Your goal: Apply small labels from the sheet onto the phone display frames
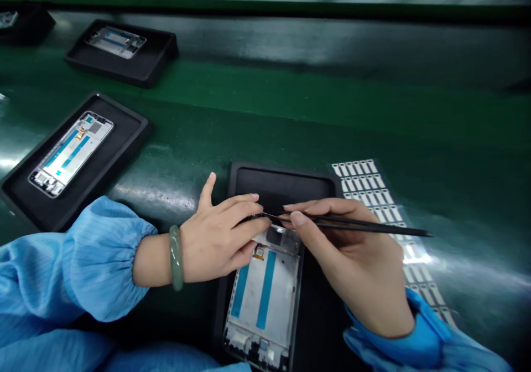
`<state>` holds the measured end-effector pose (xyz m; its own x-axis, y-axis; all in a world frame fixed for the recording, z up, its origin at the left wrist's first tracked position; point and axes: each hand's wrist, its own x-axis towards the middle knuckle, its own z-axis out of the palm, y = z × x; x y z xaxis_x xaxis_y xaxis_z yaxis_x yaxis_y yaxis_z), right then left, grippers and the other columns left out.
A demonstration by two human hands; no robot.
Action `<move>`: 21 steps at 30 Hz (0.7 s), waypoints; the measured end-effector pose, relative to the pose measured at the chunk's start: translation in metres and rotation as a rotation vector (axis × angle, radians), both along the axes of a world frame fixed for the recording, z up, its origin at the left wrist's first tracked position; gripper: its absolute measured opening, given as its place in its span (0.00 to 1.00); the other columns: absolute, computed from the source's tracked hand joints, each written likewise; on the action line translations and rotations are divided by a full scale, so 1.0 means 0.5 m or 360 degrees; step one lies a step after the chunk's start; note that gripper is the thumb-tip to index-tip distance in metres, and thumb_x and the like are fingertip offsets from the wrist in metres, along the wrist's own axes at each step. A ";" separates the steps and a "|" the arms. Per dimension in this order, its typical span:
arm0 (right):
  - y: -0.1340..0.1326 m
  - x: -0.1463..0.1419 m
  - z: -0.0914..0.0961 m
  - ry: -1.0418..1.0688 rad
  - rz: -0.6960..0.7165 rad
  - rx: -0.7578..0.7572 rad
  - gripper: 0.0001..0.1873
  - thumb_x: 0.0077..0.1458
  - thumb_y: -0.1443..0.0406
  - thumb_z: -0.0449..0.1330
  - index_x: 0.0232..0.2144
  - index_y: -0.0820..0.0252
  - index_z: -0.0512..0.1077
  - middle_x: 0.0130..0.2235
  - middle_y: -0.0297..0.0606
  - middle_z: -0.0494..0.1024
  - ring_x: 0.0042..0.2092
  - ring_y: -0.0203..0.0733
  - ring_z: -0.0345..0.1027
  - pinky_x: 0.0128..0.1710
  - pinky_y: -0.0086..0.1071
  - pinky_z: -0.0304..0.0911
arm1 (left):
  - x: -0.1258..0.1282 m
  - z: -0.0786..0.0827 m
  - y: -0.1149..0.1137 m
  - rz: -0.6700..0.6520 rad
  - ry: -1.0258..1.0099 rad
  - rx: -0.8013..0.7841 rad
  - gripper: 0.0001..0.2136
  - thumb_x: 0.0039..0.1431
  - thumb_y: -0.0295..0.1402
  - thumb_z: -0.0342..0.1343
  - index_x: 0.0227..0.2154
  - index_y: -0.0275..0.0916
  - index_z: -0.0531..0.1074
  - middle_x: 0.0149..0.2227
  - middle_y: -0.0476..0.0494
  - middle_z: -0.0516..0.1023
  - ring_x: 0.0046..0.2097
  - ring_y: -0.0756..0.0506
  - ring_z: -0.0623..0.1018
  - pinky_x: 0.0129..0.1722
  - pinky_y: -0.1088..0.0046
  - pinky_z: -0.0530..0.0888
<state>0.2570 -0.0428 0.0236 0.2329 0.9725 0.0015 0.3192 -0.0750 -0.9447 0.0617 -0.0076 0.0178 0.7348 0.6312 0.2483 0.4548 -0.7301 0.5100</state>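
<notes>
A silver phone frame (280,294) with two blue strips lies in a black tray (286,179) in front of me. My left hand (215,236), a green bangle at its wrist, grips the frame's upper left end, with the little finger stuck out. Its fingertips hide part of the frame's top edge. Black tweezers (365,225) are pinched in my right hand (352,256) above the top right of the frame. Their tips meet my left fingertips at the top edge; whether they hold anything is too small to tell.
A sheet of small white stickers (369,182) lies on the green surface at the right, partly behind my right hand. Another black tray (124,114) with a phone frame (70,153) is at the left. Farther back stands a third tray (153,65), also holding a frame.
</notes>
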 end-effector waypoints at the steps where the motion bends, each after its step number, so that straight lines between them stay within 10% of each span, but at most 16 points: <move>1: 0.000 0.000 0.000 0.0003 -0.0005 0.0004 0.09 0.53 0.60 0.65 0.33 0.55 0.70 0.35 0.36 0.80 0.35 0.40 0.78 0.32 0.31 0.76 | 0.000 0.000 0.000 -0.0001 -0.0009 0.0001 0.12 0.64 0.28 0.49 0.47 0.36 0.71 0.50 0.40 0.78 0.59 0.42 0.73 0.66 0.44 0.34; 21: 0.002 0.006 -0.003 -0.0127 0.0083 0.0087 0.06 0.54 0.61 0.65 0.34 0.52 0.71 0.34 0.31 0.80 0.35 0.35 0.77 0.34 0.27 0.75 | -0.003 -0.001 0.003 -0.0038 0.0000 0.0043 0.09 0.65 0.29 0.49 0.44 0.38 0.73 0.50 0.39 0.77 0.59 0.42 0.73 0.66 0.43 0.36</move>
<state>0.2601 -0.0417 0.0221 0.1787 0.9813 0.0716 0.3958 -0.0051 -0.9183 0.0604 -0.0060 0.0171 0.7497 0.6065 0.2648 0.4372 -0.7542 0.4900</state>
